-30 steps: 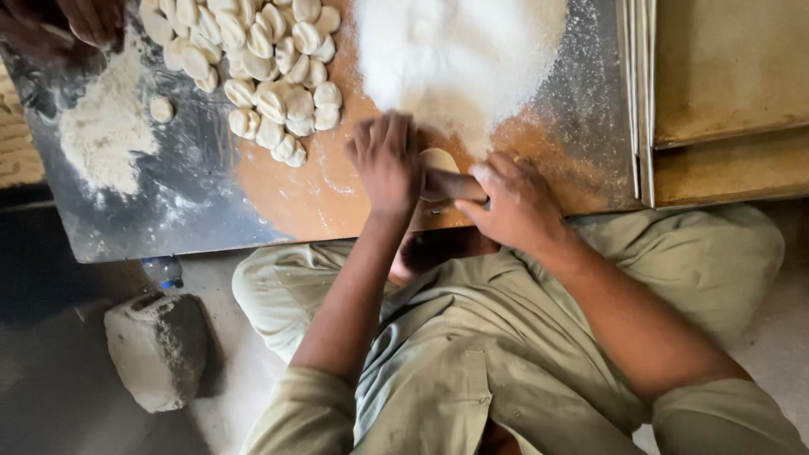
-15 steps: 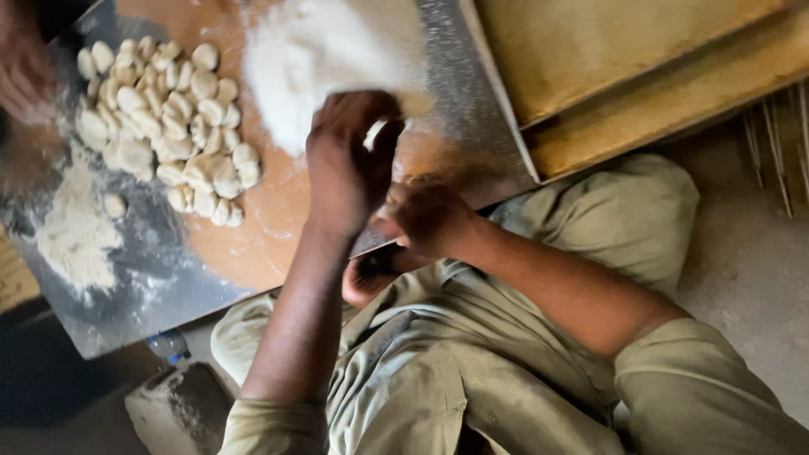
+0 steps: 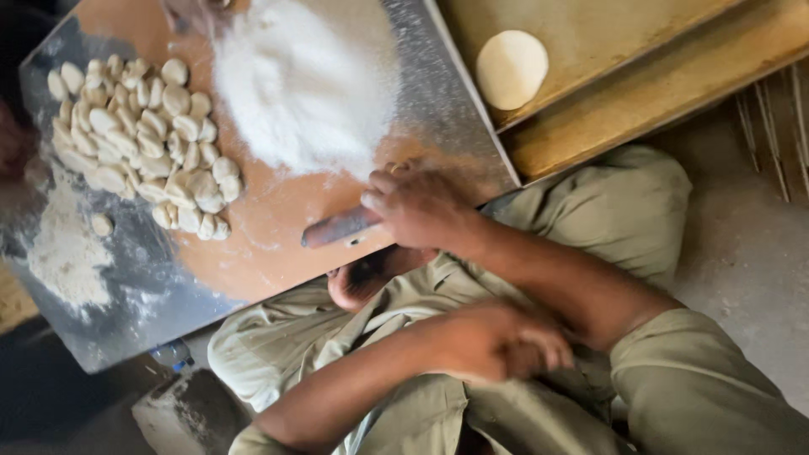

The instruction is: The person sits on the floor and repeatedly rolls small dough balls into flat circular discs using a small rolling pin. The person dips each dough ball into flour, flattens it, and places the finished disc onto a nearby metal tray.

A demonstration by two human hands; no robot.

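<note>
My right hand (image 3: 419, 205) grips the end of a metal rolling pin (image 3: 337, 227) that lies on the floured orange-brown board (image 3: 278, 236). My left hand (image 3: 504, 344) is down over my lap, blurred, with fingers curled and nothing seen in it. A flat round dough disc (image 3: 511, 69) lies on the wooden tray (image 3: 607, 34) at the upper right. A white flour heap (image 3: 308, 80) sits just beyond the pin. Several small dough balls (image 3: 139, 135) are piled at the left.
A metal sheet (image 3: 442, 109) lies under the board. Loose flour (image 3: 63, 244) is spread at the far left. Another person's hand (image 3: 13, 143) shows at the left edge. A second wooden board (image 3: 674, 84), a stone block (image 3: 181, 417) and my olive-clad legs (image 3: 691, 388) surround the work area.
My left hand has come off the board and dropped to my lap. A flat dough disc now lies on the wooden tray. My right hand stays on the rolling pin.
</note>
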